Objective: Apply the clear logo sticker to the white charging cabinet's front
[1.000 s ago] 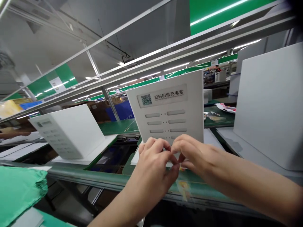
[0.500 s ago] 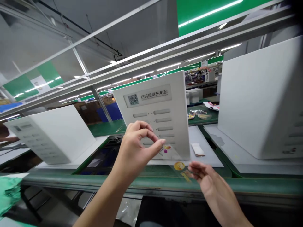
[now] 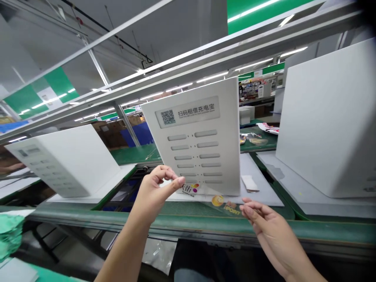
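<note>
You stand at a long assembly line under an aluminium overhead rack [image 3: 123, 76], with a green-edged conveyor rail [image 3: 176, 222] running across in front of you. White cabinet-shaped panels stand along it: one to your left [image 3: 76, 156], one to your right [image 3: 326, 117], and the white power-bank rental panel [image 3: 202, 156] directly ahead, upright on a pale base board [image 3: 261, 176]. A stack of green sheets [image 3: 10, 235] sits at lower left. The panel is smooth, matte and slightly tilted, with a rectangular QR-code label [image 3: 168, 117] near the top and two columns of shallow oblong slots [image 3: 188, 156] below. A clear printed film [image 3: 219, 203], with a gold circle on it, lies at the panel's foot and droops over its lower edge. Judging by how things lie, the film is only partly in place: it looks loose at the foot, and the slots and label above are uncovered. Your left hand [image 3: 152, 192] is raised by the panel's lower left, thumb and fingers narrowed close together, and you cannot tell if they pinch the film's edge. Your right hand [image 3: 272, 231] is open and loosely curved, its fingers [image 3: 248, 207] just beside the film's lower edge, holding nothing that shows.
</note>
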A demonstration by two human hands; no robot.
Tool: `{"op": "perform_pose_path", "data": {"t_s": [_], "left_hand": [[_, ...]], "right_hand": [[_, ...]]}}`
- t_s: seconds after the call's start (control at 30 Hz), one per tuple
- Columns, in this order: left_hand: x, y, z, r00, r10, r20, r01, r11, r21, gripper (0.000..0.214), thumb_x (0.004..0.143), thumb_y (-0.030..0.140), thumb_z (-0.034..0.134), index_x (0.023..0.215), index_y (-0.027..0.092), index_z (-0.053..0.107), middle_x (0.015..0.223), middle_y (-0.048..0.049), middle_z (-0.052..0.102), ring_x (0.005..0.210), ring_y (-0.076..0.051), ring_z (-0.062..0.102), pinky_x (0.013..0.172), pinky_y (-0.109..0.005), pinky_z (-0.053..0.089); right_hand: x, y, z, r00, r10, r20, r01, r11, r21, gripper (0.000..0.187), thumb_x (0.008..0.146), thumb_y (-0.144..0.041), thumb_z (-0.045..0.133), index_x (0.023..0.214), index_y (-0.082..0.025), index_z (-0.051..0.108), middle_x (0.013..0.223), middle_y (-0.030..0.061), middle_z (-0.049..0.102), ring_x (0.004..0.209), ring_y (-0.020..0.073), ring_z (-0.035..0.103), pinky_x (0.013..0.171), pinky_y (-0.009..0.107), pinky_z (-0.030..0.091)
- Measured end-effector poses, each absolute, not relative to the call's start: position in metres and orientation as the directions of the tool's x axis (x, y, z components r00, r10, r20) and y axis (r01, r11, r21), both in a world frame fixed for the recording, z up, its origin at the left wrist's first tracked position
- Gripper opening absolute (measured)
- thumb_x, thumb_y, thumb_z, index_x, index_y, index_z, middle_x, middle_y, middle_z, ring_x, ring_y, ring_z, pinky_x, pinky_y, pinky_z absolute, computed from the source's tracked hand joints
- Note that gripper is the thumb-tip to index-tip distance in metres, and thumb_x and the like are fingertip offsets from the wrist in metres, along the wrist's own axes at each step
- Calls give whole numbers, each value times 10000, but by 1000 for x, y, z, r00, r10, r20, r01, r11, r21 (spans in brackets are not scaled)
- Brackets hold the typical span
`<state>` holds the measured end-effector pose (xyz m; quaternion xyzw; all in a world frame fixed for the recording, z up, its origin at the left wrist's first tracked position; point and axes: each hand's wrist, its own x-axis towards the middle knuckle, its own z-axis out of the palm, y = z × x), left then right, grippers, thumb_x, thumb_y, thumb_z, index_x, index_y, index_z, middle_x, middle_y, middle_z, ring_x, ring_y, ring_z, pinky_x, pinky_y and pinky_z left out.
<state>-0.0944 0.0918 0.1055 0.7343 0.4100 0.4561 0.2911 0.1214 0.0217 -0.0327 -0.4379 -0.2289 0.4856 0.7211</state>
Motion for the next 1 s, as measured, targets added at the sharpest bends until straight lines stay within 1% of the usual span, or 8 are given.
{"op": "perform_pose_path", "data": {"t_s": [0.1, 0.27, 0.47, 0.57, 0.63, 0.77, 0.9, 1.0], "left_hand": [[-109, 102, 82, 253, 927, 278, 233, -337, 912, 288, 644, 371, 695, 601, 134, 536, 746, -16, 463, 711, -125, 437, 671, -260, 329], [-123, 117, 35, 192, 966, 174, 185, -210, 960, 317, 647, 419, 682, 635, 136, 540, 656, -3, 452, 638, -112, 366, 620, -243, 284], [-131, 127, -8, 76, 950, 303, 382, -309, 871, 271, 778, 420, 557, 716, 156, 557, 726, -19, 526, 724, -149, 439, 693, -260, 332], [-130, 129, -18, 21, 930, 366, 453, -336, 826, 252, 820, 406, 500, 745, 171, 551, 760, -20, 555, 742, -161, 464, 706, -272, 346], [-129, 130, -23, -30, 921, 387, 470, -329, 819, 246, 817, 409, 507, 765, 175, 563, 775, -24, 564, 748, -166, 471, 712, -280, 352], [-127, 135, -31, -104, 922, 372, 427, -296, 854, 309, 780, 426, 565, 963, 177, 578, 806, -34, 583, 756, -172, 490, 731, -295, 375], [-130, 139, -38, -95, 936, 339, 440, -266, 858, 275, 773, 442, 558, 799, 175, 621, 827, -46, 574, 766, -176, 494, 751, -304, 384], [-133, 145, -43, -63, 950, 305, 406, -255, 878, 277, 775, 440, 550, 764, 169, 610, 796, -43, 557, 769, -176, 491, 768, -305, 381]], "right_hand": [[127, 28, -37, 424, 905, -40, -359, 127, -925, 374, 560, -458, 756, 749, -181, 590, 1047, 19, 565, 1038, 144, 499, 863, 178, 438], [130, 43, -43, 409, 913, 2, -92, 43, -995, 439, 605, -573, 676, 820, -208, 563, 822, -10, 544, 855, 105, 487, 738, 137, 419], [118, 58, -46, 439, 898, -40, 0, -44, -999, 574, 527, -639, 672, 871, -185, 591, 921, 39, 595, 946, 173, 516, 797, 211, 431], [114, 65, -52, 506, 860, -57, 1, -67, -998, 629, 512, -625, 687, 954, -187, 592, 903, 43, 607, 907, 184, 538, 791, 249, 440], [115, 69, -57, 538, 841, -48, 15, -66, -998, 613, 519, -612, 690, 949, -186, 595, 894, 40, 610, 888, 185, 544, 788, 262, 439], [117, 74, -64, 542, 840, 1, 77, -49, -996, 517, 546, -596, 682, 843, -178, 610, 923, 46, 611, 915, 201, 538, 815, 279, 420], [114, 77, -64, 522, 852, 43, 98, -10, -995, 487, 577, -605, 651, 802, -179, 583, 847, 28, 584, 856, 170, 521, 776, 249, 415], [110, 81, -66, 484, 873, 61, 143, -10, -990, 483, 626, -629, 592, 799, -179, 558, 810, 19, 557, 827, 153, 499, 750, 236, 406]]}}
